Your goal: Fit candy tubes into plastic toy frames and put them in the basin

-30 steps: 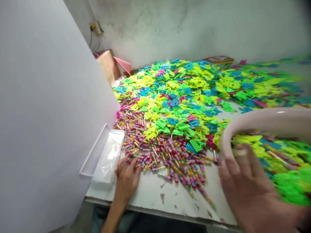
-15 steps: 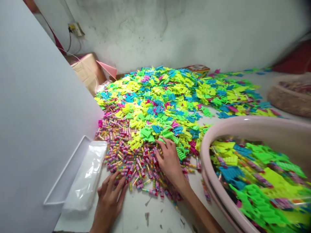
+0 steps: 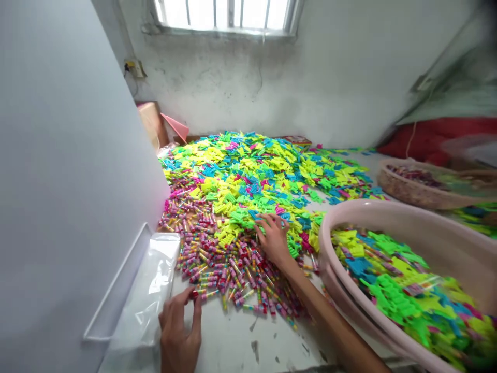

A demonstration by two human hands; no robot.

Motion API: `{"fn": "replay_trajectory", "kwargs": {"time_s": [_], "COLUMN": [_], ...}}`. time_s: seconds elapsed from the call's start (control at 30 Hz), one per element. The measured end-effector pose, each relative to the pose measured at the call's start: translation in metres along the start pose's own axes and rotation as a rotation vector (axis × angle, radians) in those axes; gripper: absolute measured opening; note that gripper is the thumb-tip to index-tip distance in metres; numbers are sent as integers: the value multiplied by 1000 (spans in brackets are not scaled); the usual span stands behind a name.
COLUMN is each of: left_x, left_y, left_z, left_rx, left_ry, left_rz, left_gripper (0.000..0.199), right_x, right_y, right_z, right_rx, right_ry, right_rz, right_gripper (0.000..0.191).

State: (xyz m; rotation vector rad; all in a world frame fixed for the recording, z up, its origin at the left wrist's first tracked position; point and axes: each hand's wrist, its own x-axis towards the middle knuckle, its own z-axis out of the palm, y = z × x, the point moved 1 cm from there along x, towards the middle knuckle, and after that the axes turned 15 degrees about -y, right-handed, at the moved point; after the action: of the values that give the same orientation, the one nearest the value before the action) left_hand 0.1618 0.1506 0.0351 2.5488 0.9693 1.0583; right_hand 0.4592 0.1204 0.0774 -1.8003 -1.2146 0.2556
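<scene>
Small pink-and-yellow tubes (image 3: 233, 274) lie heaped on the white surface. Behind them rises a large pile of yellow, green, blue and pink plastic pieces (image 3: 248, 171). At the near edge of the tubes, my left hand (image 3: 180, 321) pinches the red end of one tube (image 3: 207, 294) between thumb and finger. My right hand (image 3: 274, 238) rests over the border between tubes and plastic pieces, its fingers spread and bent at the green and blue pieces. Whether its fingertips touch a piece is unclear.
A pink tub (image 3: 330, 254) with mixed pieces and tubes stands at the right. Clear plastic bags (image 3: 151, 285) lie at the left beside a white panel (image 3: 77, 181). Another basket (image 3: 411, 191) is further back at the right, near red fabric (image 3: 438, 137).
The view has tilted up, showing a barred window. My left hand has closed on a tube's end. My right hand remains at the pile's near border.
</scene>
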Motion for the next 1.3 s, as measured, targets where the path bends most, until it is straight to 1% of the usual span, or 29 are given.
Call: {"fn": "replay_trajectory", "kwargs": {"time_s": [0.07,0.13,0.23,0.3,0.37,0.4,0.47,0.53,0.63,0.7,0.8,0.9,1.0,1.17,1.3], "left_x": [-2,-6,-11,-10,-4,1,13,27,44,52,57,57,56,56,57], "left_y": [-2,-5,-10,-7,5,13,33,51,72,80,85,83,80,80,82], "left_z": [-2,-2,2,6,6,5,0,-6,-16,-22,-27,-29,-32,-40,-43], "left_rx": [-45,-102,-234,-370,-522,-596,-736,-845,-892,-875,-844,-844,-836,-802,-755], "left_ry": [18,23,-34,-104,-174,-203,-262,-315,-363,-396,-455,-495,-496,-527,-573], "left_rz": [3,-28,-174,-255,-271,-269,-284,-318,-289,-240,-181,-198,-216,-170,-147], "left_gripper": [18,17,22,25,27,29,33,36,31,27,26,27,27,24,27], "right_x": [-1,-8,-29,-46,-63,-70,-83,-93,-103,-108,-111,-111,-111,-114,-119], "right_y": [-8,-19,-34,-42,-49,-52,-59,-64,-73,-79,-85,-89,-91,-98,-100], "right_z": [-6,-11,-12,-9,-6,-4,-3,-4,-10,-13,-15,-16,-19,-27,-32], "right_rx": [288,423,572,687,800,852,925,936,894,904,927,848,742,585,588], "right_ry": [82,116,96,69,0,-66,-227,-363,-478,-559,-652,-700,-744,-716,-750], "right_rz": [93,151,220,295,380,414,444,417,340,326,329,314,288,223,206], "right_gripper": [12,21,28,30,38,39,36,29,23,24,31,32,31,33,34]}}
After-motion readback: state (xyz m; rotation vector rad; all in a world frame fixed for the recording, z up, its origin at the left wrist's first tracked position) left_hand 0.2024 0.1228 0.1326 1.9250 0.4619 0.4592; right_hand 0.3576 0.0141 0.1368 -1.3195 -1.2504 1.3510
